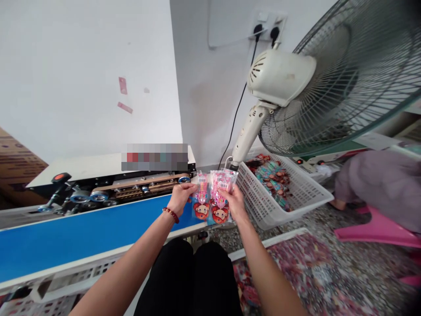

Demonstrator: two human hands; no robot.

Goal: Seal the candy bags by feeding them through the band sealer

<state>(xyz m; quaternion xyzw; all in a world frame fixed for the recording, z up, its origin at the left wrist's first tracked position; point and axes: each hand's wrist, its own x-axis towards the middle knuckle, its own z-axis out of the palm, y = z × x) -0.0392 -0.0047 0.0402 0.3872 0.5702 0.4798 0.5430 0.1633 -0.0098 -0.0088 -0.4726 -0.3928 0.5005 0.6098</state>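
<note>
My left hand, with a beaded bracelet at the wrist, pinches the edge of a clear packet holding a pink item and a red cartoon-face piece. To its right, my right hand grips a small stack of like packets, its thumb across the front. Both sets of packets are upright, side by side, over the right end of the blue conveyor belt. Behind the belt is a sealing machine with rollers and a brown band.
A white basket of packed items stands at the right, beneath a pedestal fan. Another bin of pink packets lies low at the right. A person in grey sits near a pink stool. Cardboard boxes stand at the left.
</note>
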